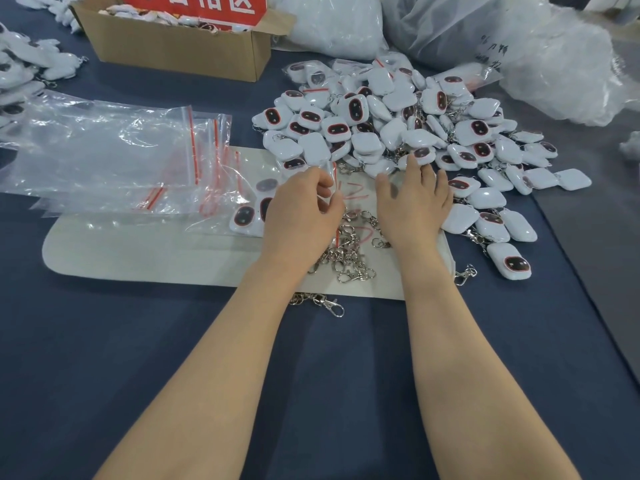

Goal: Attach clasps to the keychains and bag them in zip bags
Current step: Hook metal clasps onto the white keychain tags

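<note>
Head view is showing two bare forearms reaching over a blue tablecloth [311, 375] onto a pale mat [156, 251]. The left hand [301, 211] is curling its fingers and pinching the red-striped mouth of a small zip bag [333, 176] at the near edge of the keychain heap. The right hand [414, 202] is lying flat with straight, spread fingers, grasping nothing, its fingertips touching the white keychains [398, 123]. These are heaping over the mat's far right corner and spilling onto the cloth. Loose metal clasps [349, 252] are lying tangled on the mat between the two wrists. A stack of empty zip bags [121, 150] is resting to the left, overlapping the mat, and a cardboard box [173, 50] is sitting behind it.
</note>
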The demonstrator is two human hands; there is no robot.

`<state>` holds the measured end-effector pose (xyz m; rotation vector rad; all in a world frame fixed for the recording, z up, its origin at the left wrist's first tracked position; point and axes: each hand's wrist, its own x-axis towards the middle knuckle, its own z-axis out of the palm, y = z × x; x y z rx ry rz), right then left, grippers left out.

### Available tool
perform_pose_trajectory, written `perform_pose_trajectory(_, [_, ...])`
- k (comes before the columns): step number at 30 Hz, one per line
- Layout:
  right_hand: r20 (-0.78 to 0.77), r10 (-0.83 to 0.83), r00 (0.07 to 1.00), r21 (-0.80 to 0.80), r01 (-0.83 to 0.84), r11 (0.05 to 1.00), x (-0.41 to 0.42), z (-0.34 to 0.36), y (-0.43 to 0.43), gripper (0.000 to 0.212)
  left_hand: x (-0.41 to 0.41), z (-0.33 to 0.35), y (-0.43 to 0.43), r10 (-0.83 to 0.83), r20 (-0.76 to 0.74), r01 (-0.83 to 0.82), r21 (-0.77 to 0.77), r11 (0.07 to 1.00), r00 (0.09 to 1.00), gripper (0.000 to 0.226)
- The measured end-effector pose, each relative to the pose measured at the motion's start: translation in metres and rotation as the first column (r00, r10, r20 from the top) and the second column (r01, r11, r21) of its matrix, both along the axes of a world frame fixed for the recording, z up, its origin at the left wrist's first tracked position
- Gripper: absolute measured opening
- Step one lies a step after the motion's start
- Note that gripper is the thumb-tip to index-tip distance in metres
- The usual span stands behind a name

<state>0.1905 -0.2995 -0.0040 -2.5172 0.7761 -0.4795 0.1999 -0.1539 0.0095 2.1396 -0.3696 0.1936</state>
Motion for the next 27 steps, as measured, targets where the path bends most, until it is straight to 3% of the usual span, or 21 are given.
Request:
perform_pose_trajectory(4, [0.255, -0.042, 0.966, 0.131, 0.009, 0.991, -0.003, 0.005, -0.001, 0.048, -0.006, 0.001, -0.003, -0.022, 0.076, 0.014, 0.111, 0.994, 0.997, 0.016])
perform_pose_trajectory(6, [0.465, -0.090, 0.881, 0.286, -0.053, 0.957, -0.007, 0.009, 0.001, 0.038, -0.012, 0.001, -0.008, -0.051, 0.137, 0.022, 0.205, 0.978, 0.989, 0.020])
perform_pose_trajectory(8, [0.566, -0.162, 0.808, 0.406, -0.102, 0.908, -0.010, 0.014, 0.004, 0.030, -0.019, -0.001, -0.014, -0.098, 0.178, 0.048, 0.269, 0.962, 0.979, 0.023])
perform_pose_trajectory(13, [0.599, -0.296, 0.744, 0.669, -0.261, 0.696, -0.004, 0.018, 0.010, 0.019, -0.023, -0.001, -0.020, -0.165, 0.224, 0.094, 0.299, 0.950, 0.960, 0.022])
perform_pose_trajectory(17, [0.518, -0.269, 0.812, 0.779, -0.317, 0.542, 0.001, 0.013, 0.016, 0.031, -0.018, -0.002, -0.016, -0.024, 0.218, -0.058, 0.361, 0.931, 0.976, 0.029])
perform_pose_trajectory(21, [0.499, -0.197, 0.844, 0.746, -0.302, 0.594, 0.004, 0.009, 0.018, 0.024, -0.020, -0.003, -0.015, 0.004, 0.110, -0.055, 0.469, 0.882, 0.994, 0.041])
perform_pose_trajectory(27, [0.508, -0.124, 0.853, 0.668, -0.298, 0.682, 0.007, 0.005, 0.018, 0.020, -0.017, 0.008, -0.008, 0.075, 0.139, -0.128, 0.426, 0.895, 0.987, 0.042])
